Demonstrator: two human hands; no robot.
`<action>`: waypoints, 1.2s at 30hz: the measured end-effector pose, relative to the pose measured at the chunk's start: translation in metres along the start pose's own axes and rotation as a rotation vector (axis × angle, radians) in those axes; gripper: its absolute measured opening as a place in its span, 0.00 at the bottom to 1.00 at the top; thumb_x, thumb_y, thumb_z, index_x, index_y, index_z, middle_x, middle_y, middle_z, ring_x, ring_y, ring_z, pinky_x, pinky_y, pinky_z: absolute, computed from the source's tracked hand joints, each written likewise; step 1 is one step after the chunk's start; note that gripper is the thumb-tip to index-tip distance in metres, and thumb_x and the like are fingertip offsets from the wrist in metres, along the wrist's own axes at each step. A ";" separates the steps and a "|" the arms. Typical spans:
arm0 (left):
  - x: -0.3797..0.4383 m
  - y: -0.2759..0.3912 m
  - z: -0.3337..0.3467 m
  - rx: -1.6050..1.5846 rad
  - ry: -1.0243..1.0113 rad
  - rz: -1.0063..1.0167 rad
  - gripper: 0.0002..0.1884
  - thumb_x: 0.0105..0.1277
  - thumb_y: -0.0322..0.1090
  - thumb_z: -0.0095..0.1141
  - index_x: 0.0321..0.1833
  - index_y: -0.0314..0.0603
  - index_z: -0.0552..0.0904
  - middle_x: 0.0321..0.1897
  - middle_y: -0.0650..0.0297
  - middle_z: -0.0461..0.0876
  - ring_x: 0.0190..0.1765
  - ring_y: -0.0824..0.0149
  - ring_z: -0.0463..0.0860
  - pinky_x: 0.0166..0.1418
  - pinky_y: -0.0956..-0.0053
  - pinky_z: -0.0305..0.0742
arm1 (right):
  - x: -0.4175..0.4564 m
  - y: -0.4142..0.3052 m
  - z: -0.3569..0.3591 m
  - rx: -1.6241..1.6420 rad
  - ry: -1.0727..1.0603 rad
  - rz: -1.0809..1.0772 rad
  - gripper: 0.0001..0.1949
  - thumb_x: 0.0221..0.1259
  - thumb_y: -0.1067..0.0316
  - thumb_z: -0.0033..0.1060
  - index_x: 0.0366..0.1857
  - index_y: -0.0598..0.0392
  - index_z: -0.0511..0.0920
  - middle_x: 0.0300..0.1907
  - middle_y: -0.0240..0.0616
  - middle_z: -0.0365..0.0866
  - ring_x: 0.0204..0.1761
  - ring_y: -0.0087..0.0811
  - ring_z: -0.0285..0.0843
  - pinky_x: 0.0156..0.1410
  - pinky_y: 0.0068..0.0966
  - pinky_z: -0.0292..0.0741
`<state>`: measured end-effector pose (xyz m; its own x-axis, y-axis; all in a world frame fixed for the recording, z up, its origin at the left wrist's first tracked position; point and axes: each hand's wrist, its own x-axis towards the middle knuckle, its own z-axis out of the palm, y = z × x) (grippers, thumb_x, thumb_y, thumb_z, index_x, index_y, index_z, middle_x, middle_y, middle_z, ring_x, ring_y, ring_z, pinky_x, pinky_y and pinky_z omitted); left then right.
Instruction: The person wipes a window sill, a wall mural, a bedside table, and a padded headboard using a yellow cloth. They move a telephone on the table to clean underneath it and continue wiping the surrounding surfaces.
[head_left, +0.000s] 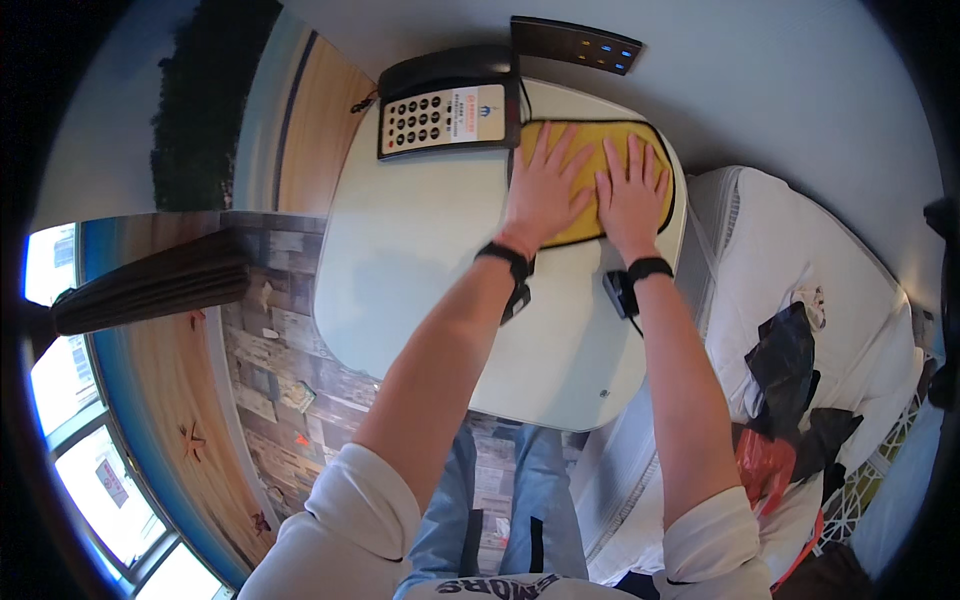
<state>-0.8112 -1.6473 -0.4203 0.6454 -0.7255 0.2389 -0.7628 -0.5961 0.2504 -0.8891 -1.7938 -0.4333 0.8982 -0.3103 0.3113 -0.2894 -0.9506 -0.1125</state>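
Observation:
A yellow cloth (592, 142) with a dark edging lies spread flat on the white tabletop (405, 247), near the wall. My left hand (546, 187) presses palm down on its left part, fingers spread. On its right part rests my right hand (631, 191), also flat with the fingers apart. Neither hand grips anything. Just left of the cloth, and very close to it, sits a corded desk telephone (450, 105) with a black handset. Both wrists wear black bands; a small black device (619, 292) is beside the right wrist.
A dark wall panel (577, 45) with lit indicators is above the table. To the right stands a bed with white bedding (750, 225), holding black plastic bags (784, 360) and a red plastic bag (761, 465). A tied brown curtain (157, 285) hangs by the windows at left.

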 end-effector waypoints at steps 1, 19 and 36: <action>-0.021 0.001 -0.010 -0.011 -0.030 -0.032 0.33 0.71 0.53 0.53 0.79 0.57 0.68 0.83 0.57 0.57 0.83 0.45 0.52 0.81 0.35 0.46 | -0.011 -0.012 -0.006 0.017 -0.040 -0.008 0.26 0.76 0.50 0.48 0.76 0.35 0.68 0.80 0.41 0.60 0.81 0.51 0.52 0.81 0.60 0.50; -0.069 -0.033 -0.079 -0.088 -0.235 0.078 0.30 0.67 0.46 0.60 0.71 0.45 0.76 0.74 0.56 0.72 0.74 0.50 0.71 0.76 0.55 0.68 | -0.042 -0.077 -0.033 0.218 -0.219 -0.080 0.26 0.72 0.51 0.53 0.73 0.35 0.71 0.81 0.36 0.57 0.82 0.47 0.51 0.82 0.59 0.47; 0.085 -0.247 -0.131 -0.380 -0.527 -0.254 0.35 0.70 0.61 0.61 0.61 0.31 0.83 0.52 0.42 0.87 0.55 0.49 0.86 0.62 0.61 0.78 | -0.035 -0.091 -0.036 0.173 -0.264 0.023 0.28 0.69 0.50 0.58 0.73 0.32 0.71 0.81 0.35 0.58 0.82 0.46 0.51 0.82 0.58 0.48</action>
<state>-0.5630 -1.5167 -0.3393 0.6234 -0.7074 -0.3331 -0.4623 -0.6771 0.5725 -0.9059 -1.6968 -0.3999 0.9535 -0.2967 0.0534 -0.2706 -0.9204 -0.2822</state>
